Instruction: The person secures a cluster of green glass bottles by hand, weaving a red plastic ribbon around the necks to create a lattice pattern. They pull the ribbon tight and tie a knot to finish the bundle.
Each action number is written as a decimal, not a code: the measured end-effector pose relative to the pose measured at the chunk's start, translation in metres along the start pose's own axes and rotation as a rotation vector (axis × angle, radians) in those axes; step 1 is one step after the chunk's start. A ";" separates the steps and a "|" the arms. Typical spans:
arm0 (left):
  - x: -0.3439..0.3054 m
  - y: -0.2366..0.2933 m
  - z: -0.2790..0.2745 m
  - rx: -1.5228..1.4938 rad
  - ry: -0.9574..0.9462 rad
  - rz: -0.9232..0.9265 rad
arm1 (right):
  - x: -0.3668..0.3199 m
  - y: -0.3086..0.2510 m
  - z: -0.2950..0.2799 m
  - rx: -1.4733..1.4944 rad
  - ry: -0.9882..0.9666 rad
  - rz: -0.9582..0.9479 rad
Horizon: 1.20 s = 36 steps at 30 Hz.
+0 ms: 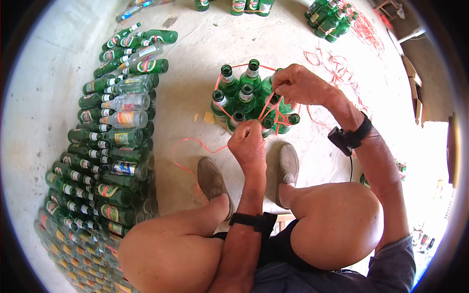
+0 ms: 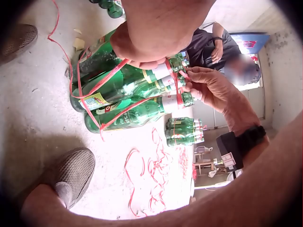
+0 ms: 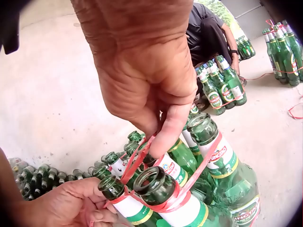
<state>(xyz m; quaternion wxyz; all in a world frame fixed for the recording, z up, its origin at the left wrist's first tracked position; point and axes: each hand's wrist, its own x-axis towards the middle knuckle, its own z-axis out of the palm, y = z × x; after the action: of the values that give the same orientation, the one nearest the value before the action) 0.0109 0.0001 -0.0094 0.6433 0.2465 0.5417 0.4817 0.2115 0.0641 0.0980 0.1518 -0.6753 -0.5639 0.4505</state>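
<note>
Several green glass beer bottles (image 1: pixel 244 101) stand upright in a tight cluster on the floor between the person's feet. Pink-red plastic twine (image 3: pixel 134 164) runs around the bottle necks and, in the left wrist view, around the lower bodies too. Above the near right side of the cluster, the right hand (image 1: pixel 304 86) pinches a strand between thumb and fingers and holds it taut. The left hand (image 1: pixel 248 145) pinches twine low at the near bottle necks, its fingers curled in. A loose tail of twine (image 1: pixel 195 140) trails on the floor to the left.
Bottles lying on their sides form a long stack (image 1: pixel 112 146) along the left wall. Other bundled bottles (image 1: pixel 332 20) stand farther back, near tangled twine (image 1: pixel 337 68) on the floor. Another person (image 3: pixel 213 33) crouches beyond, beside a bottle bundle (image 3: pixel 220 87). The person's shoes (image 1: pixel 212 178) flank the near side.
</note>
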 end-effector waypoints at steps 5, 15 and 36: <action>-0.006 0.008 0.005 -0.060 -0.003 -0.016 | -0.002 0.002 0.003 0.011 0.023 -0.015; -0.004 0.005 0.003 -0.037 -0.007 0.008 | -0.006 0.010 0.009 -0.167 0.120 -0.148; -0.001 0.014 -0.008 -0.072 -0.072 -0.023 | 0.005 0.035 0.025 -0.424 0.196 -0.374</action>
<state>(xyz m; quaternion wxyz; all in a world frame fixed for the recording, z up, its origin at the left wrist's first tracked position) -0.0014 0.0035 0.0005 0.6764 0.2343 0.5032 0.4842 0.2143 0.0495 0.0573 0.1416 -0.6164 -0.7428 0.2197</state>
